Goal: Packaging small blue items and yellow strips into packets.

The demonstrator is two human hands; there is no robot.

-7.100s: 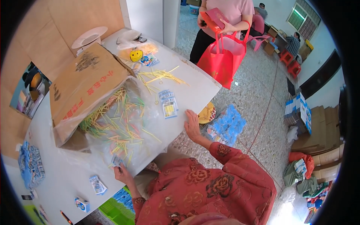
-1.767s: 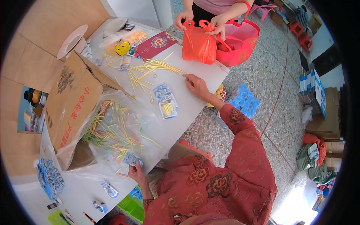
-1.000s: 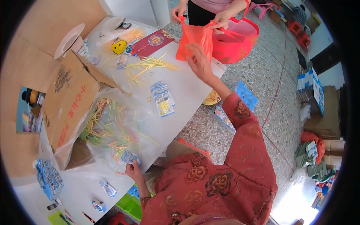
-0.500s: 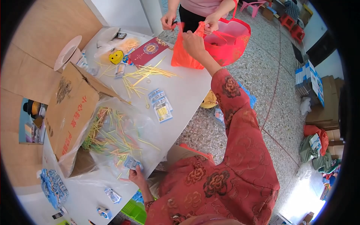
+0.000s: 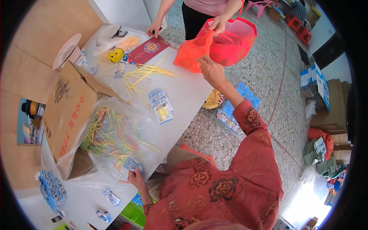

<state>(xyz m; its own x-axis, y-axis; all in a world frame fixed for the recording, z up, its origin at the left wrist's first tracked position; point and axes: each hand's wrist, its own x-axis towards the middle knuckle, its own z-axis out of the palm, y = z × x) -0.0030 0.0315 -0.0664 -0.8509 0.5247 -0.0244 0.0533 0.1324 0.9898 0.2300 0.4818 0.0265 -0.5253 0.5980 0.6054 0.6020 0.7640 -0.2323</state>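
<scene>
Packet (image 5: 132, 165) of blue sits pinched in the left hand (image 5: 135, 178) at the bench (image 5: 191, 96) edge; farther out, the right hand (image 5: 211, 71) grips an orange bag (image 5: 190, 56) which another person also holds, so pulling could tear it.

Speckled terrazzo floor (image 5: 268, 76) fills right half of frame. White desk (image 5: 191, 96) runs diagonally across left. Tan wall (image 5: 30, 50) upper left, white wall (image 5: 122, 9) top centre. Stacked cardboard boxes (image 5: 329, 107) at right edge. Bright daylight throughout.
</scene>
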